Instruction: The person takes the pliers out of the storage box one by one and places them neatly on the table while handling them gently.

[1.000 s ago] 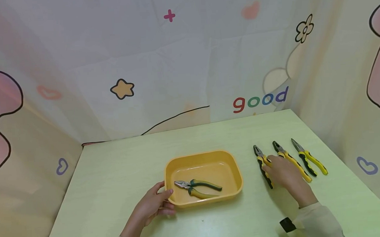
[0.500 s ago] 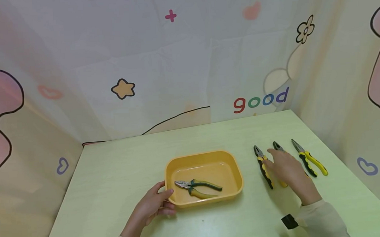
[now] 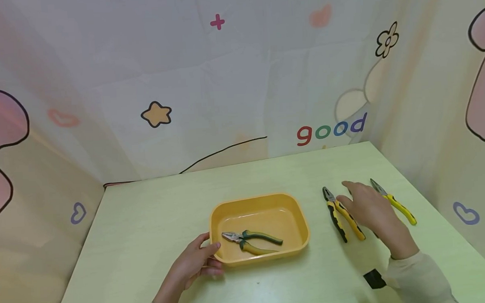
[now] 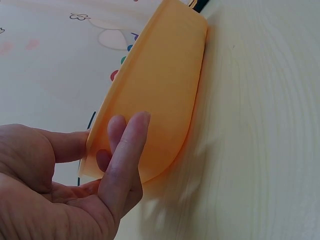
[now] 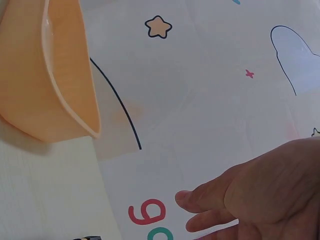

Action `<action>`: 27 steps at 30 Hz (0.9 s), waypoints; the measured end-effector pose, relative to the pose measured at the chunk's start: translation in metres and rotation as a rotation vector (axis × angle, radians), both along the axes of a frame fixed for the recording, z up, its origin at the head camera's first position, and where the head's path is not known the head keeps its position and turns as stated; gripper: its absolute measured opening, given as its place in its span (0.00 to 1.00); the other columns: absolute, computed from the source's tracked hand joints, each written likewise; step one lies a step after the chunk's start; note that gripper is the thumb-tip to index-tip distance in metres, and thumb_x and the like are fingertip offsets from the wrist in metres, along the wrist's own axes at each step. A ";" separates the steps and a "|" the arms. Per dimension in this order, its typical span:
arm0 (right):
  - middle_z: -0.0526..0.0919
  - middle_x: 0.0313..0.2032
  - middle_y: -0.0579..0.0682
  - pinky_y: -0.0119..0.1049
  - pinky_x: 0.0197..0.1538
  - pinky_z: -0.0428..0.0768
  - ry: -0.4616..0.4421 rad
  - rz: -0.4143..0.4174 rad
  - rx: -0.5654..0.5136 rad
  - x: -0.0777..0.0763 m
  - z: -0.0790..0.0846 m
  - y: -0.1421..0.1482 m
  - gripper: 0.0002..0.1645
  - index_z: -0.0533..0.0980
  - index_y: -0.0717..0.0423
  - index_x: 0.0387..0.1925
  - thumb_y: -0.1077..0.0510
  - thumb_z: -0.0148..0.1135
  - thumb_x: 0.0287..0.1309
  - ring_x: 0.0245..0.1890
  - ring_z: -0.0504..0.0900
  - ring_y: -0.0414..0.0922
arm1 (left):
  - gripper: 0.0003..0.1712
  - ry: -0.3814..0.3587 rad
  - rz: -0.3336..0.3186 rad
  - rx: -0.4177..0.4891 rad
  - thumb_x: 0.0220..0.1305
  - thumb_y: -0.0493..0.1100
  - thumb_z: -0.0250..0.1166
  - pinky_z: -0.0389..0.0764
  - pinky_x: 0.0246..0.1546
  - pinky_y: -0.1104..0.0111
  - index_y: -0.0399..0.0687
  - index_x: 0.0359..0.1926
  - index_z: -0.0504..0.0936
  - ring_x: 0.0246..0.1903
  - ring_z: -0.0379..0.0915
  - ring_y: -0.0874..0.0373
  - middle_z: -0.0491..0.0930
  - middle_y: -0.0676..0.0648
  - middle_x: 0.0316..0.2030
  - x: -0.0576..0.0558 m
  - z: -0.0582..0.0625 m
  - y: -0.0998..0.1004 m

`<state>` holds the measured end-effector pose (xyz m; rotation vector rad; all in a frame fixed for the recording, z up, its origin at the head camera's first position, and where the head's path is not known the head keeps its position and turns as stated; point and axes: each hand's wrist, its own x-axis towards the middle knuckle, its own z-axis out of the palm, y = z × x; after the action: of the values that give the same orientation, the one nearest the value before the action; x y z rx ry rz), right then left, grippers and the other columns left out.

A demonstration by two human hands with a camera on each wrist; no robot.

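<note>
While the left hand (image 3: 192, 263) kept its fingers clamped on the tray (image 3: 298, 221) rim, the right hand (image 3: 368, 209), fingers apart and empty, had moved off the leftmost pliers (image 3: 335, 210) to hover above the middle pair on the desk (image 3: 148, 228).

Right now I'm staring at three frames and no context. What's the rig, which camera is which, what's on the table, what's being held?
No machine here: a person works with two bare hands and wears three cameras. The wide picture comes from the head camera, looking down at a pale green table. The other two come from the wrists, each looking past its own hand.

On the table stands a yellow tray with green-handled pliers lying inside. To its right lie yellow-and-black pliers and, farther right, long-nose pliers. A third pair between them is mostly hidden under the right hand.

The left hand grips the tray's near left corner, thumb over the rim; the left wrist view shows its fingers against the tray wall. The right hand reaches over the pliers with fingers extended and holds nothing.
</note>
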<state>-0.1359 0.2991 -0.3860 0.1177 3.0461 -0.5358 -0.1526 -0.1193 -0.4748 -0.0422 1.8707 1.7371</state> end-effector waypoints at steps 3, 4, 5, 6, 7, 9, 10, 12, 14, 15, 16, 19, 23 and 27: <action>0.71 0.64 0.76 0.72 0.62 0.72 0.010 0.010 0.006 0.000 0.003 0.001 0.34 0.66 0.75 0.69 0.53 0.59 0.75 0.61 0.71 0.74 | 0.37 0.000 0.003 0.000 0.79 0.42 0.57 0.91 0.34 0.60 0.34 0.79 0.50 0.29 0.82 0.53 0.78 0.36 0.40 0.000 0.000 0.000; 0.71 0.63 0.77 0.72 0.63 0.72 0.014 0.017 0.006 0.000 0.004 0.001 0.34 0.65 0.75 0.69 0.54 0.59 0.75 0.61 0.71 0.74 | 0.37 -0.001 0.004 0.000 0.79 0.42 0.57 0.91 0.34 0.60 0.34 0.79 0.51 0.29 0.82 0.53 0.78 0.35 0.40 0.000 0.000 0.000; 0.71 0.63 0.77 0.72 0.63 0.72 0.019 0.023 0.004 -0.001 0.004 0.002 0.34 0.65 0.76 0.69 0.54 0.58 0.75 0.62 0.71 0.74 | 0.37 -0.001 0.005 0.000 0.79 0.42 0.57 0.91 0.34 0.60 0.34 0.79 0.51 0.29 0.82 0.53 0.78 0.35 0.40 0.000 0.000 0.000; 0.71 0.63 0.77 0.72 0.63 0.71 0.024 0.027 0.000 -0.001 0.005 0.002 0.34 0.65 0.76 0.69 0.54 0.58 0.75 0.62 0.71 0.75 | 0.37 -0.001 0.005 0.000 0.79 0.41 0.57 0.91 0.34 0.60 0.34 0.79 0.51 0.29 0.82 0.53 0.78 0.35 0.40 0.000 0.000 0.000; 0.71 0.63 0.77 0.72 0.64 0.71 0.030 0.029 -0.002 -0.001 0.006 0.003 0.33 0.65 0.76 0.68 0.54 0.58 0.75 0.62 0.71 0.75 | 0.37 -0.001 0.006 0.000 0.79 0.41 0.57 0.91 0.34 0.60 0.34 0.79 0.51 0.29 0.82 0.53 0.78 0.35 0.41 0.000 0.000 0.000; 0.71 0.64 0.77 0.73 0.63 0.70 0.028 0.023 -0.006 -0.001 0.009 0.003 0.34 0.65 0.76 0.69 0.54 0.58 0.75 0.63 0.70 0.75 | 0.37 -0.002 0.008 -0.001 0.79 0.41 0.57 0.91 0.34 0.60 0.35 0.79 0.51 0.29 0.82 0.53 0.78 0.35 0.41 0.000 0.000 0.001; 0.70 0.64 0.77 0.73 0.63 0.71 0.027 0.016 -0.007 -0.001 0.011 0.003 0.34 0.65 0.76 0.69 0.54 0.58 0.75 0.63 0.69 0.75 | 0.37 -0.003 0.009 -0.001 0.79 0.42 0.57 0.91 0.34 0.60 0.35 0.79 0.51 0.29 0.82 0.53 0.78 0.35 0.41 0.000 0.000 0.001; 0.70 0.64 0.77 0.74 0.61 0.72 0.031 0.007 -0.006 -0.001 0.014 0.003 0.34 0.65 0.75 0.69 0.53 0.58 0.75 0.63 0.69 0.75 | 0.37 -0.002 0.009 -0.001 0.79 0.42 0.57 0.91 0.34 0.60 0.35 0.79 0.50 0.29 0.82 0.53 0.78 0.35 0.41 0.000 0.000 0.001; 0.70 0.65 0.77 0.75 0.59 0.73 0.034 -0.002 -0.007 -0.001 0.018 0.003 0.35 0.65 0.74 0.70 0.52 0.59 0.75 0.63 0.69 0.75 | 0.37 -0.001 0.007 0.000 0.79 0.42 0.57 0.91 0.34 0.60 0.35 0.79 0.50 0.29 0.82 0.54 0.78 0.35 0.41 0.000 0.000 0.000; 0.70 0.64 0.77 0.75 0.59 0.74 0.040 -0.002 -0.008 -0.001 0.019 0.003 0.35 0.65 0.74 0.70 0.52 0.59 0.75 0.63 0.69 0.75 | 0.37 0.000 0.006 0.000 0.79 0.42 0.57 0.91 0.34 0.60 0.34 0.79 0.50 0.29 0.82 0.54 0.78 0.35 0.40 0.000 0.000 0.000; 0.70 0.64 0.77 0.75 0.58 0.74 0.045 -0.001 -0.009 -0.001 0.020 0.003 0.35 0.65 0.74 0.70 0.52 0.59 0.75 0.63 0.69 0.75 | 0.37 0.000 0.005 0.000 0.79 0.42 0.57 0.91 0.34 0.60 0.34 0.79 0.50 0.29 0.82 0.54 0.78 0.35 0.40 0.000 0.000 0.000; 0.70 0.65 0.76 0.75 0.59 0.73 0.053 0.004 -0.012 -0.001 0.024 0.004 0.35 0.65 0.73 0.70 0.52 0.58 0.75 0.63 0.69 0.75 | 0.37 0.001 0.003 0.001 0.80 0.41 0.57 0.91 0.34 0.60 0.34 0.79 0.50 0.29 0.82 0.54 0.79 0.36 0.39 0.000 0.000 0.000; 0.69 0.66 0.76 0.75 0.62 0.71 0.059 0.009 -0.011 -0.001 0.028 0.005 0.35 0.64 0.74 0.70 0.52 0.58 0.75 0.64 0.68 0.75 | 0.38 -0.002 0.006 -0.002 0.79 0.41 0.57 0.91 0.34 0.60 0.34 0.79 0.49 0.29 0.82 0.54 0.79 0.37 0.37 0.000 0.000 0.000; 0.68 0.66 0.76 0.75 0.62 0.70 0.069 0.022 -0.006 -0.001 0.034 0.007 0.35 0.64 0.74 0.71 0.53 0.57 0.75 0.64 0.67 0.75 | 0.38 -0.003 0.008 0.000 0.79 0.41 0.57 0.91 0.34 0.60 0.34 0.79 0.49 0.28 0.82 0.54 0.79 0.36 0.38 0.000 -0.001 0.000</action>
<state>-0.1365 0.3057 -0.3521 0.0670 3.1081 -0.5587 -0.1528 -0.1189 -0.4758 -0.0524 1.8708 1.7423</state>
